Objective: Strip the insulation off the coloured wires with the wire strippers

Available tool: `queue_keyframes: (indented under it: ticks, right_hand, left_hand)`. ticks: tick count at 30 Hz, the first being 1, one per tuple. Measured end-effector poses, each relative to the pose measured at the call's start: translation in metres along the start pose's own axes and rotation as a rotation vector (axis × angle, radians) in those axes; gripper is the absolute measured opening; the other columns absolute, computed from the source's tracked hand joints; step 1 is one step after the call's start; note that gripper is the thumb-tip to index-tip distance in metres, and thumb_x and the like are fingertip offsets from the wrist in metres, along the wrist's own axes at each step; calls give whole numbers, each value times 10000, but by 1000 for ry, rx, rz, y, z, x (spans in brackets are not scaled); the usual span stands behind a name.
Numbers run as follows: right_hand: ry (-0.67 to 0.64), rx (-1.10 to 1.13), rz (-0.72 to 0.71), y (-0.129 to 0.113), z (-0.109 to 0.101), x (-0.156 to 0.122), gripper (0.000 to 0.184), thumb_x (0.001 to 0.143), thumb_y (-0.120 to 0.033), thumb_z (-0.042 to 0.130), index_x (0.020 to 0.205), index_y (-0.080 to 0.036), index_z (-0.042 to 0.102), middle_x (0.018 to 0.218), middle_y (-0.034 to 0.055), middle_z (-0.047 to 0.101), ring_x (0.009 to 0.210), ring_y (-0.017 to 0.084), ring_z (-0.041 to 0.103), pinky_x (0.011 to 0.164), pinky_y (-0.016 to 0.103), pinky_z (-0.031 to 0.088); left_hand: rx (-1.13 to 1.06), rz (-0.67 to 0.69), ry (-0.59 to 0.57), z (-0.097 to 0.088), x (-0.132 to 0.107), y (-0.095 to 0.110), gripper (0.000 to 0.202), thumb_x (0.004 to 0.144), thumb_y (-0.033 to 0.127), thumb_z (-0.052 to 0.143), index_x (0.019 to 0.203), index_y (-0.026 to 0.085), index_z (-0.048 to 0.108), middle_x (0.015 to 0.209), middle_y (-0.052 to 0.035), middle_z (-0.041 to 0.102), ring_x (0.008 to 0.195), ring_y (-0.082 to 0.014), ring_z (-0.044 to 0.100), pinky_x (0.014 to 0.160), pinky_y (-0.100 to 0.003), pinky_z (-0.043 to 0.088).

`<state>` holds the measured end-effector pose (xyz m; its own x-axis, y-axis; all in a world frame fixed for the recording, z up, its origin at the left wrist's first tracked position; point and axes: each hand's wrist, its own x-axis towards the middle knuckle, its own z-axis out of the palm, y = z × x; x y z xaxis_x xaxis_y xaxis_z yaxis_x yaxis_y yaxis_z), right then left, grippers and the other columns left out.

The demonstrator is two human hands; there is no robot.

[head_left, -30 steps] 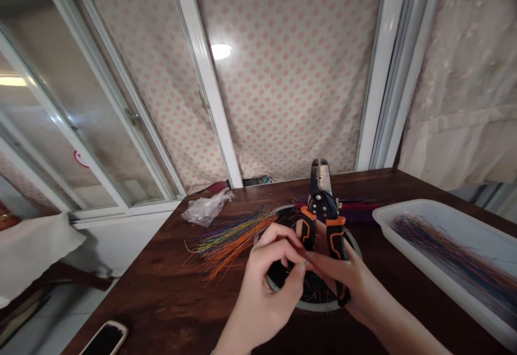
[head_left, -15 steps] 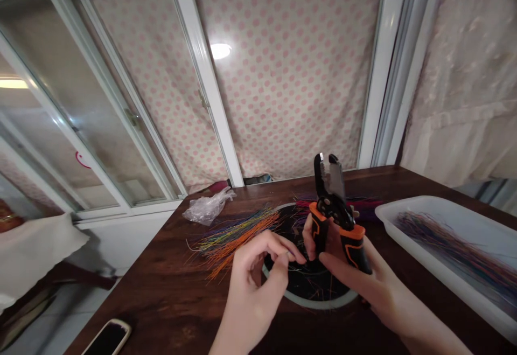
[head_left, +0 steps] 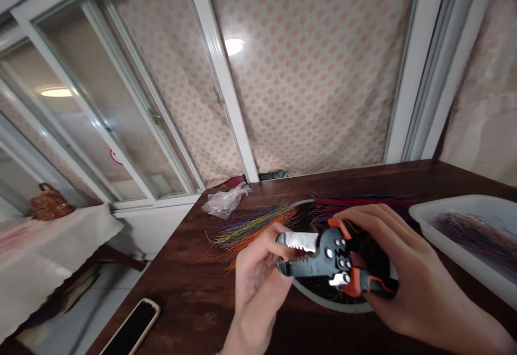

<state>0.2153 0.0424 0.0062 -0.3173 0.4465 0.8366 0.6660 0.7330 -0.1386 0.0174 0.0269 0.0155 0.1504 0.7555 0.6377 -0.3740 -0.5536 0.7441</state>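
My right hand (head_left: 407,258) is closed round the black and orange handles of wire strippers (head_left: 309,266). The tool lies sideways, its toothed jaws apart and pointing left. My left hand (head_left: 258,285) is pinched closed just behind the jaw tips, which partly hide its fingertips. A thin wire showed at those fingertips a moment earlier; the jaws cover that spot now. Below both hands is a round dark tray with a pale rim (head_left: 323,301), with wire scraps in it. Orange, yellow and blue wires (head_left: 258,231) lie fanned out at its left.
A white plastic tub (head_left: 456,209) with a bundle of coloured wires (head_left: 472,236) stands at right. Red and purple wires (head_left: 355,201) lie behind the round tray. Further left are a crumpled clear bag (head_left: 226,200) and a phone (head_left: 131,328) near the table's left edge.
The wire strippers have swung from upright to lying sideways, with their jaws now at my left fingertips. My right hand has turned over with them. The view has shifted slightly left.
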Motion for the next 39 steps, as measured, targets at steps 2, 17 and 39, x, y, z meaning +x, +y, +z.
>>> queue_keyframes:
  ticks: [2,17,39]
  right_hand:
    - [18,-22,-37,0,-1,-1,505,670,-130,466,1170,-173,519,1015,110,656,911,261,641,747,399,568]
    - [33,-30,-73,0,-4,-7,538,633,-105,487,1160,-198,540,972,101,667,849,253,628,662,381,548]
    - [-1,-4,-74,-1,-4,-13,528,691,-116,550,1213,-190,523,995,112,640,863,264,619,667,374,554]
  left_hand:
    - [26,36,-28,1,1,1,214,917,360,630,792,188,612,796,-28,542,740,-150,488,625,-283,359]
    - [58,45,-84,-2,-4,-4,298,899,399,629,722,191,509,738,-22,558,682,-153,499,589,-304,352]
    - [-72,34,-51,6,1,-4,440,831,428,662,598,201,366,602,0,435,536,-126,371,498,-280,315]
